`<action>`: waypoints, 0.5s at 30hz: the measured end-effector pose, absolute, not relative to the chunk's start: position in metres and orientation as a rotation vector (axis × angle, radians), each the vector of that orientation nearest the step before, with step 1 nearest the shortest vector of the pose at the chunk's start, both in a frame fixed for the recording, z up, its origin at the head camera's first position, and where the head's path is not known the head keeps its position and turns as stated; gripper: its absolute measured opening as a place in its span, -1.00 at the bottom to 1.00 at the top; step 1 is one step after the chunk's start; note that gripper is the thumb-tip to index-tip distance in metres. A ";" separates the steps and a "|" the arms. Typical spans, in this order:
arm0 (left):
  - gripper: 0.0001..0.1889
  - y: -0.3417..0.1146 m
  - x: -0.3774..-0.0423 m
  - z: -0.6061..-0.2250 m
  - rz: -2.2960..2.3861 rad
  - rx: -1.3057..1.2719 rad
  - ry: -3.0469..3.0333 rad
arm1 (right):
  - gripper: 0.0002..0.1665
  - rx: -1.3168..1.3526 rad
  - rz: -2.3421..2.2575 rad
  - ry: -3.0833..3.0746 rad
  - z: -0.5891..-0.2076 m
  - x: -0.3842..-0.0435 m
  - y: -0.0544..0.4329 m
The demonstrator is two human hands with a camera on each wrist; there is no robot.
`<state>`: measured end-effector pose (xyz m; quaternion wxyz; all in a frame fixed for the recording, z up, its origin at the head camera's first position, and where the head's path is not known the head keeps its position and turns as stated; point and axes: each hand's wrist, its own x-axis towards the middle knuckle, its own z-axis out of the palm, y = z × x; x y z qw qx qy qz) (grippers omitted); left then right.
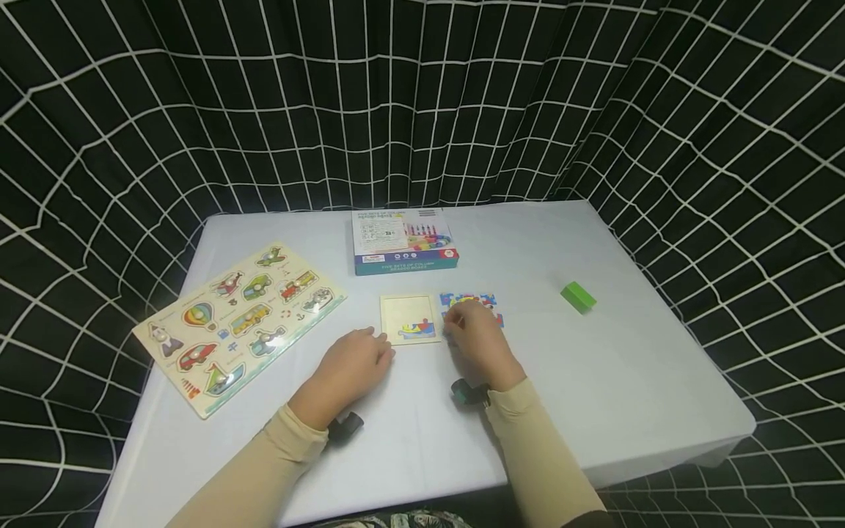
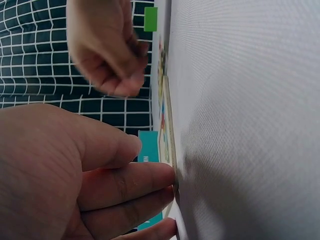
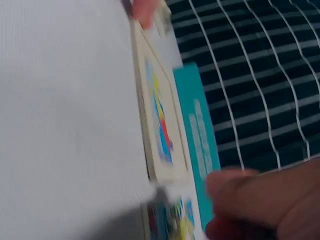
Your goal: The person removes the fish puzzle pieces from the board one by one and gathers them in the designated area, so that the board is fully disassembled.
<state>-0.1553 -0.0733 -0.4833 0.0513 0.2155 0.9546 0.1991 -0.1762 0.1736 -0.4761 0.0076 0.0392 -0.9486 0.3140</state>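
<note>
A small square wooden puzzle tray (image 1: 399, 311) lies in the middle of the table. A few joined jigsaw pieces (image 1: 418, 330) in blue, yellow and red fill its lower right part. My left hand (image 1: 351, 367) rests at the tray's near left corner, fingers relaxed, fingertips at its edge in the left wrist view. My right hand (image 1: 477, 339) is over the near left part of the colourful jigsaw pieces (image 1: 490, 299) right of the tray. Its fingers are bent with thumb and forefinger close together; I cannot tell whether a piece is between them.
A teal-edged game box (image 1: 405, 265) lies behind the tray. On the left is a wooden peg puzzle board (image 1: 224, 308) with vehicle pictures. A green block (image 1: 578, 297) sits toward the right on the white tablecloth (image 1: 634, 367). A gridded black curtain (image 1: 370, 110) surrounds the table.
</note>
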 end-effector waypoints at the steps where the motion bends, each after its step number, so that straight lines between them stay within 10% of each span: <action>1: -0.64 -0.073 -0.155 -0.483 0.604 0.655 2.905 | -0.90 0.199 0.976 -2.962 -0.476 -0.178 0.169; 15: -0.63 -0.074 -0.158 -0.487 0.591 0.677 2.913 | -0.75 0.595 0.751 -3.073 -0.478 -0.196 0.130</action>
